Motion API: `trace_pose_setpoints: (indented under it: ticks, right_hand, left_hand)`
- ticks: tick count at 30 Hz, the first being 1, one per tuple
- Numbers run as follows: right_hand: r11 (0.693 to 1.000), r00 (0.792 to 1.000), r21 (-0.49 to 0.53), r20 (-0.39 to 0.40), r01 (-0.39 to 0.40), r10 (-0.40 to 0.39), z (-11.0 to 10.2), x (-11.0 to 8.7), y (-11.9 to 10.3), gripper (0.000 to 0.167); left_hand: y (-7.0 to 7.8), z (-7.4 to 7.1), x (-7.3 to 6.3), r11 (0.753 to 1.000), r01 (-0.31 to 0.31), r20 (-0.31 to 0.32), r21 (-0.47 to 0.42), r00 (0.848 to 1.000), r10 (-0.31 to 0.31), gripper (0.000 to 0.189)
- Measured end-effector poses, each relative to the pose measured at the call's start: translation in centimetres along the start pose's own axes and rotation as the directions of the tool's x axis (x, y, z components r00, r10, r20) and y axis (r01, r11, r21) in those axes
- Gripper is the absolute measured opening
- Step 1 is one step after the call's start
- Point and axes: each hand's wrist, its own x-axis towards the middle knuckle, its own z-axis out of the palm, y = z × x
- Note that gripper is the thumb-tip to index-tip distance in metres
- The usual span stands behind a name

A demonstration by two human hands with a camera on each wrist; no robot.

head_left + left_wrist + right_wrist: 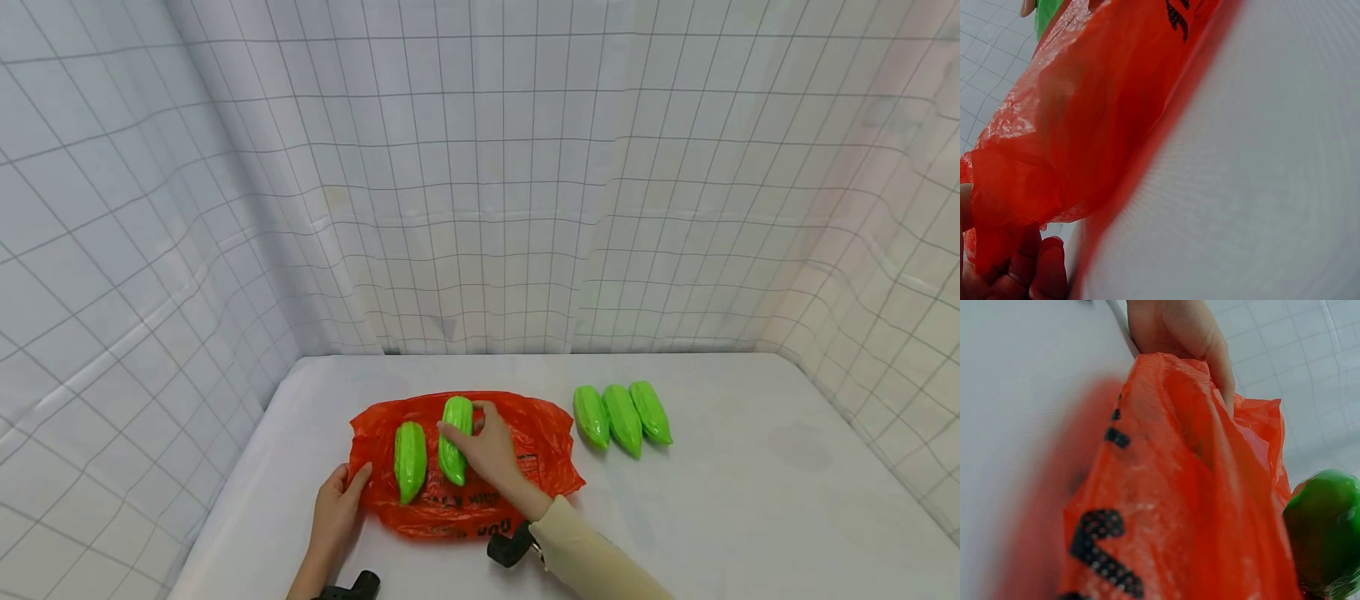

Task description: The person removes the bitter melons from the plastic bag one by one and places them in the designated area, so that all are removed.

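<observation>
While my left hand [337, 500] pinches the left edge of the bag [546, 446], one gourd [409, 462] lies on it. Right of that, my right hand [491, 448] grips a second gourd [453, 450] between thumb and fingers, over the bag. Farther right, three gourds [622, 418] lie side by side on the desk [720, 508]; a checked curtain [480, 200] hangs behind.

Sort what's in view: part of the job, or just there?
In the job:
red bag, in left hand
green piece, in right hand
another green piece on the bag
probably the three green pieces alongside

Just there:
white table
gridded curtain
</observation>
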Motion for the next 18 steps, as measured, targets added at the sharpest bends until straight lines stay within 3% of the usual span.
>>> trace_pose_setpoints:
  ticks: [18]
  right_hand:
    - [0.990, 0.993, 0.117, -0.095, 0.079, -0.068, -1.5, -0.2, -0.5, 0.064]
  left_hand:
    - [-0.3, 0.2, 0.2, 1.000, -0.002, -0.006, -0.014, 1.000, 0.002, 0.037]
